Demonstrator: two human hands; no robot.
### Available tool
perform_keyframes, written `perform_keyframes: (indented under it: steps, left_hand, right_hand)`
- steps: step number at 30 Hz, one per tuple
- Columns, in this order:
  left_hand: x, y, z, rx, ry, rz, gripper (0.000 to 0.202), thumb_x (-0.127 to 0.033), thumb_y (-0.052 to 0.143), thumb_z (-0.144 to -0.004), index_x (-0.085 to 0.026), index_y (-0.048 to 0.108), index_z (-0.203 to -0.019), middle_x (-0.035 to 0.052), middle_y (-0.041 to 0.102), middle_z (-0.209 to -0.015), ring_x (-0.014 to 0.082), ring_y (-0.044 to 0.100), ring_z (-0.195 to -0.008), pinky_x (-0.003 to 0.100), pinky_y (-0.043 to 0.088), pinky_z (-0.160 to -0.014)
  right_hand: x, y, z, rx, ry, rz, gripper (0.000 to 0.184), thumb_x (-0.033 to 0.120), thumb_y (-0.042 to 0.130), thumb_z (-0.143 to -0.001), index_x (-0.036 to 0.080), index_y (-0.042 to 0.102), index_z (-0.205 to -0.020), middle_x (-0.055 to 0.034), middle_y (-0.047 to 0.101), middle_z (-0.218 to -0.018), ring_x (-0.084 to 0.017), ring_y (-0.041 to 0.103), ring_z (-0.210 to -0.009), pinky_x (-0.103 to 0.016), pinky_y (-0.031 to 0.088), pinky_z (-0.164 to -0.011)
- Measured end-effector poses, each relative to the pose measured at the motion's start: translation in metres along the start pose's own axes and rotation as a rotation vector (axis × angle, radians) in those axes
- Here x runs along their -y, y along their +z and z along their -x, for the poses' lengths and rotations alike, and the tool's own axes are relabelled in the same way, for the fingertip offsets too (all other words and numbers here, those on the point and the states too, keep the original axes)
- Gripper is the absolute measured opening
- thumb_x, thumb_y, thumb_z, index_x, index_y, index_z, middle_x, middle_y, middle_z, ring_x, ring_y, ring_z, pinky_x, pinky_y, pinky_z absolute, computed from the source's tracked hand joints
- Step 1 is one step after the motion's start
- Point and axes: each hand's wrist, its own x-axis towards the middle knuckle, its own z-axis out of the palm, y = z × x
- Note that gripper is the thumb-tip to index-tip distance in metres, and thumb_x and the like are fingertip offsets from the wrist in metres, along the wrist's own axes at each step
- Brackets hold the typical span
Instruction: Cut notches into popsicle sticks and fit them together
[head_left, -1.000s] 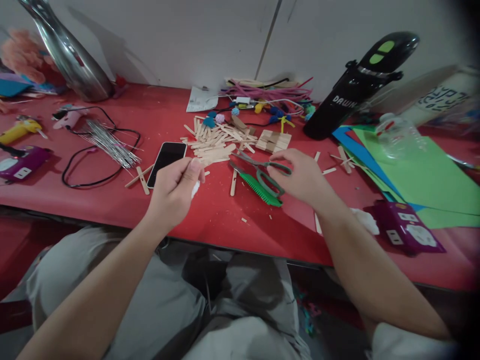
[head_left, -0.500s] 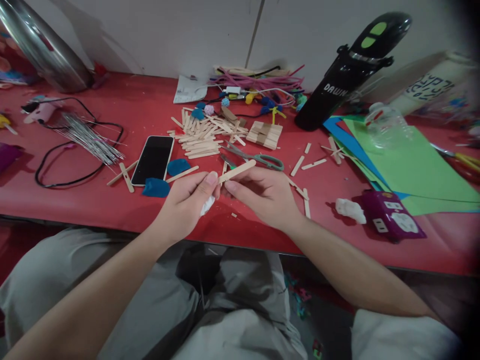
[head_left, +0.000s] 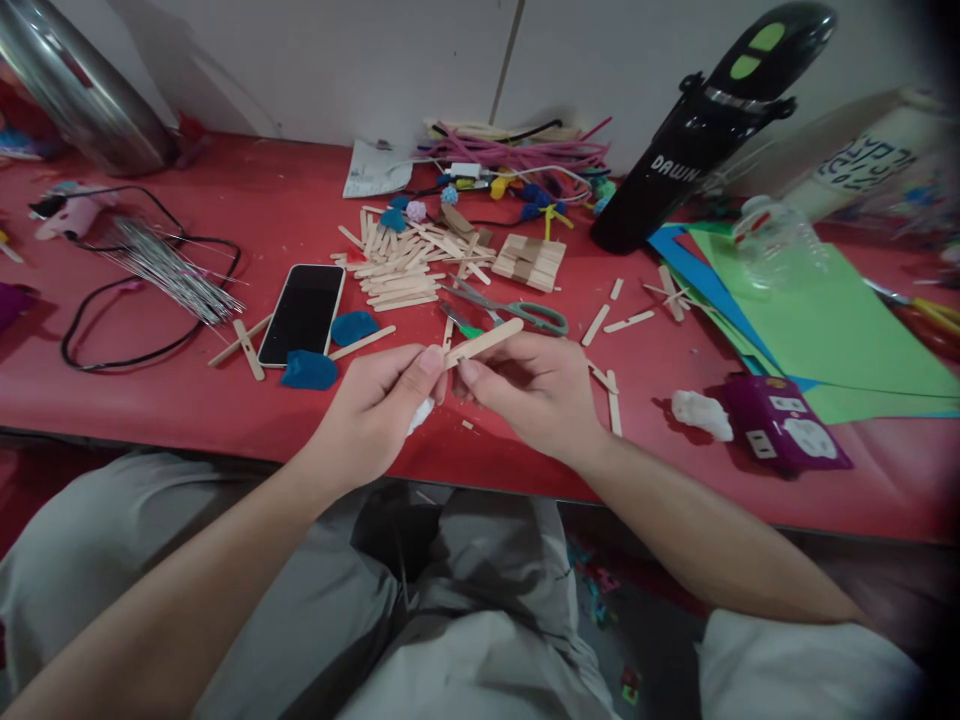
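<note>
A wooden craft stick (head_left: 486, 342) is held up above the front of the table, tilted up to the right. My left hand (head_left: 386, 400) is closed on its lower left end, thumb on top. Closed too, my right hand (head_left: 544, 395) has its thumb tip against the stick's lower edge near a small notch; its other fingers curl behind and are partly hidden. Something white (head_left: 420, 415) shows beneath my left hand, its kind unclear. Just behind the hands lie scissors (head_left: 536, 316) with grey-green handles and a green-handled tool (head_left: 470, 330), partly covered.
Loose craft sticks (head_left: 401, 265) and a bundled stack (head_left: 529, 262) lie farther back. Left are a phone (head_left: 301, 315), blue pieces (head_left: 310, 370) and metal wires (head_left: 180, 270). Right are a black bottle (head_left: 667, 150), green paper (head_left: 840, 320), a white lump (head_left: 701, 414) and a purple box (head_left: 787, 425).
The view has shifted slightly. Both hands keep hold of the stick, and its free end sits a little farther right and higher. Nothing else has visibly moved on the table.
</note>
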Motion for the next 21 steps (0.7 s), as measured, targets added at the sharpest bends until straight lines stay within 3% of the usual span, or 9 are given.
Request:
perform_keyframes:
  steps: [7, 15, 18, 21]
  left_hand:
    - [0.009, 0.0, 0.0, 0.023, -0.092, 0.179, 0.04, -0.047, 0.051, -0.095, -0.018, 0.054, -0.067, -0.0038, 0.041, -0.055, 0.0078, 0.038, -0.048, 0.025, 0.027, -0.045]
    - [0.01, -0.002, -0.002, -0.008, -0.095, 0.176, 0.04, -0.05, 0.052, -0.093, -0.018, 0.056, -0.069, -0.0029, 0.041, -0.058, 0.0087, 0.038, -0.049, 0.026, 0.027, -0.045]
    - [0.006, -0.004, -0.002, -0.033, -0.045, 0.072, 0.04, -0.047, 0.05, -0.095, -0.019, 0.056, -0.068, -0.0024, 0.043, -0.057, 0.0091, 0.039, -0.048, 0.026, 0.028, -0.045]
    - [0.002, -0.008, -0.002, -0.083, 0.013, -0.106, 0.04, -0.044, 0.048, -0.096, -0.019, 0.057, -0.066, -0.0022, 0.045, -0.054, 0.0092, 0.039, -0.047, 0.027, 0.027, -0.044]
  right_hand:
    - [-0.002, -0.003, -0.001, 0.043, -0.029, -0.027, 0.01, 0.025, 0.065, -0.083, 0.018, 0.071, -0.084, -0.0028, 0.071, -0.072, -0.014, 0.064, -0.065, -0.028, 0.054, -0.063]
    - [-0.007, -0.005, -0.005, -0.008, 0.022, 0.255, 0.016, 0.03, 0.064, -0.084, 0.018, 0.072, -0.077, -0.0018, 0.07, -0.069, -0.014, 0.06, -0.062, -0.027, 0.048, -0.057]
    - [-0.015, -0.009, -0.009, 0.006, -0.024, 0.315, 0.014, 0.028, 0.061, -0.087, 0.018, 0.071, -0.091, -0.0035, 0.072, -0.081, -0.017, 0.065, -0.075, -0.03, 0.052, -0.071]
    - [-0.018, -0.015, -0.012, 0.026, -0.062, 0.367, 0.025, 0.023, 0.06, -0.088, 0.021, 0.067, -0.111, -0.005, 0.072, -0.097, -0.019, 0.066, -0.091, -0.034, 0.052, -0.085]
